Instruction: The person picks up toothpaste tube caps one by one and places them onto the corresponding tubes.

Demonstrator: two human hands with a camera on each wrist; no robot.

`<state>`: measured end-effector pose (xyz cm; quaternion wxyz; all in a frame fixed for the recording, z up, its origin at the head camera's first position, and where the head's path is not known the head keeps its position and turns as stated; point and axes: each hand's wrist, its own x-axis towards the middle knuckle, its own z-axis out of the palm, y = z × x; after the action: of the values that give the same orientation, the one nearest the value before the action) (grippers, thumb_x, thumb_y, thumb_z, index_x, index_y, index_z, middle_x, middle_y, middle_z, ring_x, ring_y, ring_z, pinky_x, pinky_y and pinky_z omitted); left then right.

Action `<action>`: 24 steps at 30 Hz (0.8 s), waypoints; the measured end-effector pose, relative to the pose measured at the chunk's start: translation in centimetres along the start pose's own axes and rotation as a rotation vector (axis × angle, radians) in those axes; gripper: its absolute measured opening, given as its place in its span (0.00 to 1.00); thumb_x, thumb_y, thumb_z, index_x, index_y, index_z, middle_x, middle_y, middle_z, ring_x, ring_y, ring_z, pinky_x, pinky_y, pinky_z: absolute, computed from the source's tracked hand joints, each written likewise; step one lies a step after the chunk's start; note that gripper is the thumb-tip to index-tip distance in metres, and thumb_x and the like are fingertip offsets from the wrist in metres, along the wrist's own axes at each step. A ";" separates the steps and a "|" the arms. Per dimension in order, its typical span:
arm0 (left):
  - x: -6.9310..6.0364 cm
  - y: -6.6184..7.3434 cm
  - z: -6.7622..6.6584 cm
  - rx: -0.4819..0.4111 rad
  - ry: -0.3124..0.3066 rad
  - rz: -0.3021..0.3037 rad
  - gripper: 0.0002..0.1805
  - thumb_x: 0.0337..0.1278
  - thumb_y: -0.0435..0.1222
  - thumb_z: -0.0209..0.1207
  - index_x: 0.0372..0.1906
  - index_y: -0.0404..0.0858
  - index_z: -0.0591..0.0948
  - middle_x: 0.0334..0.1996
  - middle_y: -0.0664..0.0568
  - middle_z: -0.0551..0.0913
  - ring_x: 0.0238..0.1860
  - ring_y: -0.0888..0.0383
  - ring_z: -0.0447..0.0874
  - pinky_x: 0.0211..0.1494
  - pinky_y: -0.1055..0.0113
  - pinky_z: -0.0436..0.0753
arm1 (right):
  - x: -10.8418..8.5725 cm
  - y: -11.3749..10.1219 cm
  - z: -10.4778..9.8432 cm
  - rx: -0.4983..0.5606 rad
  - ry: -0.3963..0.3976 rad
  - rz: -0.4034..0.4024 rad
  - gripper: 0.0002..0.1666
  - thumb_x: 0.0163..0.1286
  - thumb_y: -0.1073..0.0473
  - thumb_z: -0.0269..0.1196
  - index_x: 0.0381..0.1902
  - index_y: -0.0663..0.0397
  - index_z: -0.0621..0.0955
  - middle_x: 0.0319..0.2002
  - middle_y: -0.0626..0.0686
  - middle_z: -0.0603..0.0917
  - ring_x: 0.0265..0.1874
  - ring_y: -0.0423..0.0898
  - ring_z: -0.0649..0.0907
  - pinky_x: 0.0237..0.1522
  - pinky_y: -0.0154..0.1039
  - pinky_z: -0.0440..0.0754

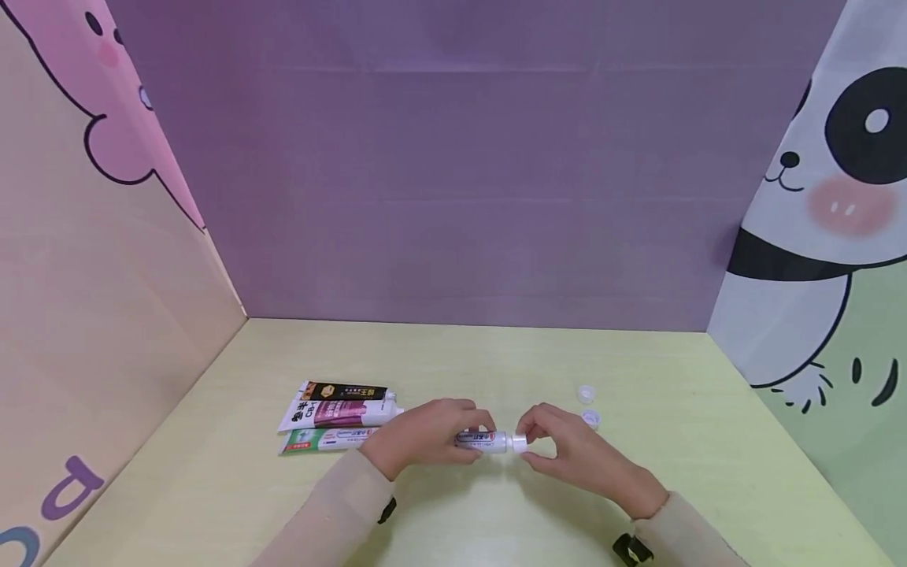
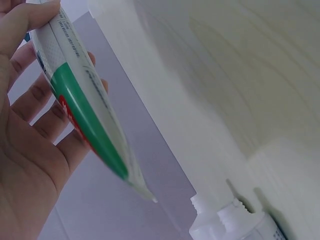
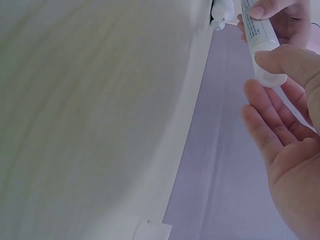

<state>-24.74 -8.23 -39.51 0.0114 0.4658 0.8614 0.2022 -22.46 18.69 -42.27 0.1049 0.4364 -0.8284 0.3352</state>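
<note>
**Both Hands Are Meeting on One Tube, Well Inside the Edges**

Right here, the left hand (image 1: 435, 433) is gripping a soft white plastic tube with a green band and a red patch (image 2: 90, 115), thumb on one side, fingers curling round the other. It's holding the tube up off the pale wood-grain tabletop (image 1: 453, 354), neck end pointing right. At that end the right hand (image 1: 577, 449) is pinching a small white plastic cap (image 1: 520, 443) between thumb and fingertip; how far it is sitting on the neck, I cannot tell!

Now for the room: tabletop is stretching from the hands back to the foot of the smooth purple wall (image 1: 453, 197), and more is running right towards the panda-printed panel (image 1: 779, 315). Leftward it's getting tighter: a black-and-gold tube (image 1: 345, 391), a white-and-magenta tube (image 1: 347, 413) and a flat white-and-green tube (image 1: 329, 439) are lying side by side, right ends near the left hand. Beyond the right hand, two round white plastic caps (image 1: 586, 394) are resting well inside the back and right edges, the nearer one just beside the knuckles.
</note>
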 end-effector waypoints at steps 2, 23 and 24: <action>0.1 0.0 0.1 0.004 0.003 0.008 0.13 0.58 0.35 0.66 0.48 0.47 0.82 0.35 0.62 0.77 0.32 0.67 0.72 0.39 0.75 0.75 | -0.1 -0.1 0.1 0.003 0.004 0.007 0.21 0.57 0.70 0.73 0.45 0.52 0.76 0.40 0.42 0.80 0.38 0.37 0.84 0.42 0.35 0.84; 0.1 0.3 0.1 0.031 0.026 -0.017 0.14 0.59 0.38 0.67 0.49 0.47 0.82 0.36 0.61 0.78 0.33 0.67 0.73 0.41 0.74 0.77 | 0.0 -0.4 0.2 0.152 -0.045 0.211 0.09 0.74 0.58 0.62 0.49 0.51 0.78 0.35 0.43 0.84 0.32 0.38 0.83 0.36 0.36 0.80; 0.2 0.3 0.1 0.029 0.027 -0.015 0.14 0.59 0.38 0.67 0.49 0.47 0.82 0.36 0.61 0.78 0.32 0.67 0.73 0.41 0.74 0.77 | 0.0 -0.3 0.3 0.157 -0.052 0.214 0.08 0.75 0.58 0.60 0.50 0.51 0.77 0.34 0.45 0.84 0.32 0.38 0.82 0.35 0.35 0.79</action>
<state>-24.58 -7.91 -39.50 -0.0054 0.4567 0.8678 0.1956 -22.15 18.39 -42.32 0.0126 0.3608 -0.8440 0.3967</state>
